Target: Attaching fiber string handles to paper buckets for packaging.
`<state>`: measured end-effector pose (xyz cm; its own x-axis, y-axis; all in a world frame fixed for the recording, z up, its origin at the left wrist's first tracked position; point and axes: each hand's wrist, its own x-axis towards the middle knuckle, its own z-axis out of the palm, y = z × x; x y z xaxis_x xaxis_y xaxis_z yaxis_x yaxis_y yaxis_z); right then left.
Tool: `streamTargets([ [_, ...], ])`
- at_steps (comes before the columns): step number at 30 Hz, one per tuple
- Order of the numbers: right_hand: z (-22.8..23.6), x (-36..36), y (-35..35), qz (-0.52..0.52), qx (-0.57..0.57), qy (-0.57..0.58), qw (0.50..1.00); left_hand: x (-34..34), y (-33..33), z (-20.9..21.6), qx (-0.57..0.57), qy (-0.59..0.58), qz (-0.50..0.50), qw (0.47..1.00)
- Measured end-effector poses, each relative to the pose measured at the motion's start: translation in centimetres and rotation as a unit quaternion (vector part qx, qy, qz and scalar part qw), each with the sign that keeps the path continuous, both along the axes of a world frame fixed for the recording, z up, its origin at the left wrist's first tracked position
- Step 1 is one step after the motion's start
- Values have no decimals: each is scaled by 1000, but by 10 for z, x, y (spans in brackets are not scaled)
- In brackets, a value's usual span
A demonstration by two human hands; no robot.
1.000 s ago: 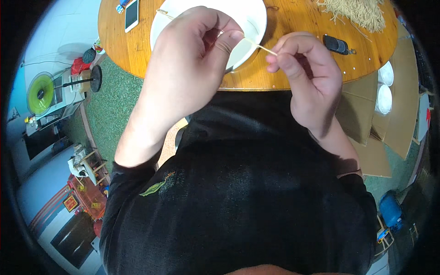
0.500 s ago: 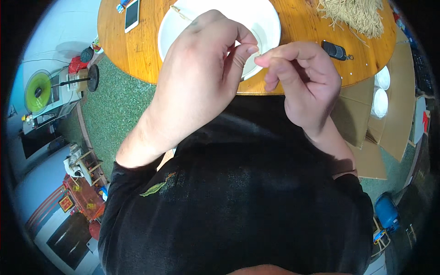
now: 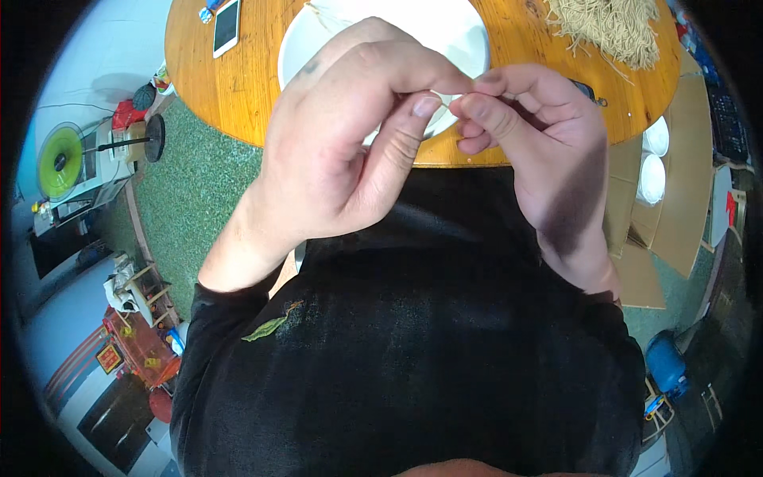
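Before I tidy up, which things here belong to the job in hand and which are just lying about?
Part of the job:
thin pale strand, between left hand and right hand
white bowl, below them, probably
tan strand bundle, likely

Seemingly just lying about:
white phone
dark key fob

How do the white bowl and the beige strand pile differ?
The white bowl is smooth and round; the beige strand pile is loose and shaggy. The bowl is partly hidden behind the left hand; the pile lies farther right, uncovered. Both rest on the wooden table.
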<state>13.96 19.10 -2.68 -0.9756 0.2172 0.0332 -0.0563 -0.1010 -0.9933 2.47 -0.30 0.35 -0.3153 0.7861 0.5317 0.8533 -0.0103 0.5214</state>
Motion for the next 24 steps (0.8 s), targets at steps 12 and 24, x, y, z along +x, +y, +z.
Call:
streamTargets([
  [12,15,-5,3,52,163,39,985,-38,41,-8,121,207,-154,959],
  [24,-9,-10,9,26,62,82,994,-3,6,6,-109,-107,64,986],
])
